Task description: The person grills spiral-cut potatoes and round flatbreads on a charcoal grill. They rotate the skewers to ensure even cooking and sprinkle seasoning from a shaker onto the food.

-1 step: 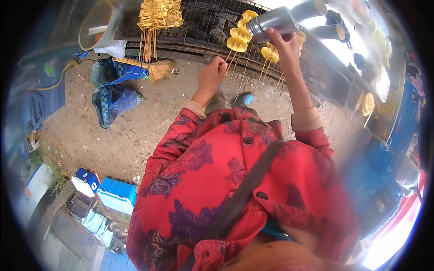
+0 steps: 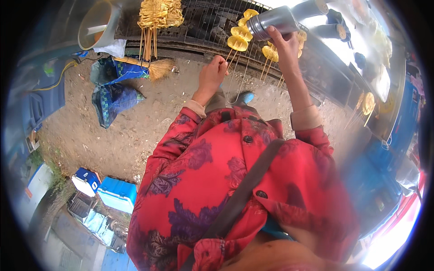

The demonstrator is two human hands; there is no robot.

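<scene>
My right hand (image 2: 286, 52) is wrapped round a silver metal shaker (image 2: 271, 23), tilted with its ridged end to the left over the grill (image 2: 203, 27). Beneath that end, a skewer of yellow round slices (image 2: 238, 43) rests on the grill bars. My left hand (image 2: 212, 76) is closed, its fingertips pinching the lower end of that skewer's stick at the grill's front edge. Just right of it, more skewered yellow slices (image 2: 270, 53) lie partly behind my right hand. Whatever may be coming out of the shaker is too fine to see.
A dense bunch of folded yellow skewers (image 2: 160, 16) sits at the grill's left. Two more metal cylinders (image 2: 312, 9) stand right of the shaker. A straw broom (image 2: 159, 70) and blue bags (image 2: 110, 101) lie on the dirt ground. Cool boxes (image 2: 116, 194) stand behind me, left.
</scene>
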